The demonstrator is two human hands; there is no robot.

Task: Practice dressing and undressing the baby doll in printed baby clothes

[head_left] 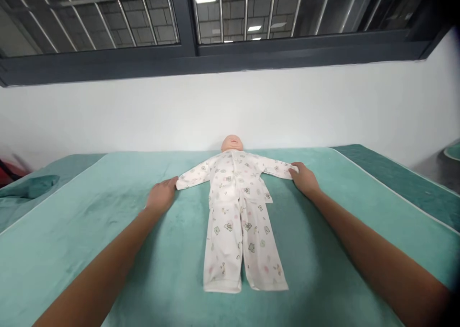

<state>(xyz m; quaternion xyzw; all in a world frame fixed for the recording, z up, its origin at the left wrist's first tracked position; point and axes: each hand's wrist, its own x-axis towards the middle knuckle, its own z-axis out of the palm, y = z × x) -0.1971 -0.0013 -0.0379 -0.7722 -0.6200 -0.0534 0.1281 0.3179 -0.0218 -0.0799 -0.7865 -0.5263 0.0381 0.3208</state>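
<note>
A baby doll (232,142) lies on its back on a teal towel (108,221), dressed in white printed pyjamas (237,207) with both sleeves spread out sideways. My left hand (161,195) is closed on the cuff of the sleeve at the left. My right hand (304,177) is closed on the cuff of the sleeve at the right. The pyjama legs lie flat and straight, pointing toward me.
A white wall (143,116) rises right behind the table, with dark-framed barred windows (187,54) above it. A darker green cloth (32,186) lies bunched at the far left. A darker green strip (395,178) borders the towel on the right.
</note>
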